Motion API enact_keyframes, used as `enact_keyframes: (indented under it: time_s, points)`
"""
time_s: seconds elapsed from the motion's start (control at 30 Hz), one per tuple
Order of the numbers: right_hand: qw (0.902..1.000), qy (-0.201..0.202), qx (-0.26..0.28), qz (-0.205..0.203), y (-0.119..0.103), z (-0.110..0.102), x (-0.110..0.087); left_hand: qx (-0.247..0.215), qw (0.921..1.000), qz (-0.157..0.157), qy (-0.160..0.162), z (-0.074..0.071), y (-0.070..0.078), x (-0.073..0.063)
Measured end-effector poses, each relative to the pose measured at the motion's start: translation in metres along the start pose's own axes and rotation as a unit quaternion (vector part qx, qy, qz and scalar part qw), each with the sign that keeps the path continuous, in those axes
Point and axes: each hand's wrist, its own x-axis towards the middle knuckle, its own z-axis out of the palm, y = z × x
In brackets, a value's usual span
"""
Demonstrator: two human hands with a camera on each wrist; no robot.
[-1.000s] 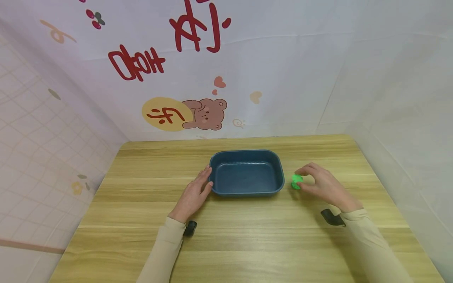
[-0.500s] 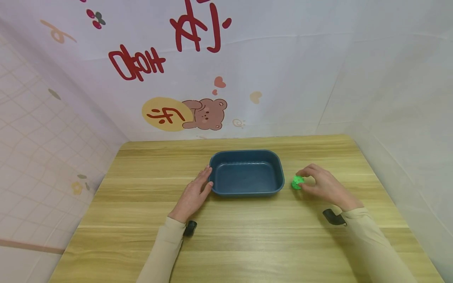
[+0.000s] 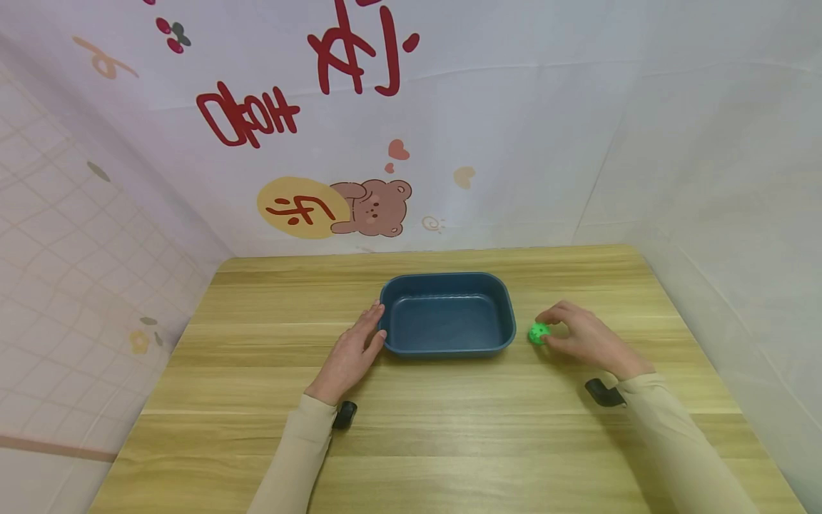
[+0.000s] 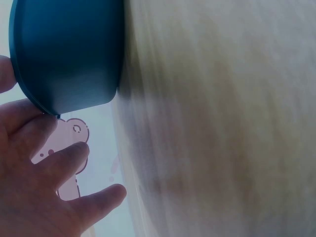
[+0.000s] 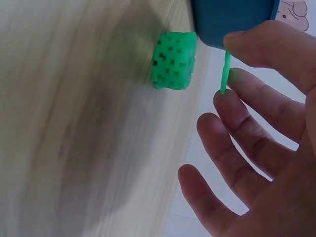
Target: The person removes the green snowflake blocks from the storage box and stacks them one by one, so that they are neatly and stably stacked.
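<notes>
My left hand [image 3: 347,357] rests its fingertips and thumb against the left end of a dark blue rectangular bin [image 3: 447,352], its fingers mostly straight. In the left wrist view the bin's outer corner [image 4: 74,59] meets those fingers. To the right of the bin, my right hand [image 3: 587,339] pinches a thin green disc [image 5: 226,71], seen edge-on in the right wrist view, between thumb and fingertips. Just under it on the table stands a small green block [image 5: 175,60] with a toothed rim and rows of small notches. From the head, disc and block overlap.
The wood-grain table [image 3: 449,428] reaches back to a white printed curtain [image 3: 514,143] with a cartoon bear [image 3: 375,207]. More white sheeting hangs at the left and right. Black wrist mounts [image 3: 344,414] show below both hands.
My right hand has shifted slightly toward me, and the green disc has come down from above the block to overlap it. The left hand and the bin have stayed in place.
</notes>
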Motion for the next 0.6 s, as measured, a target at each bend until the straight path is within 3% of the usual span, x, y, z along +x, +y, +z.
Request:
enact_keyframes:
  time_s: [0.6]
  points:
    - [0.9994,-0.035,-0.007,-0.001,0.0088,0.0063,0.0058,-0.002,1.0,-0.003,-0.003,0.0003,-0.0006,-0.0005]
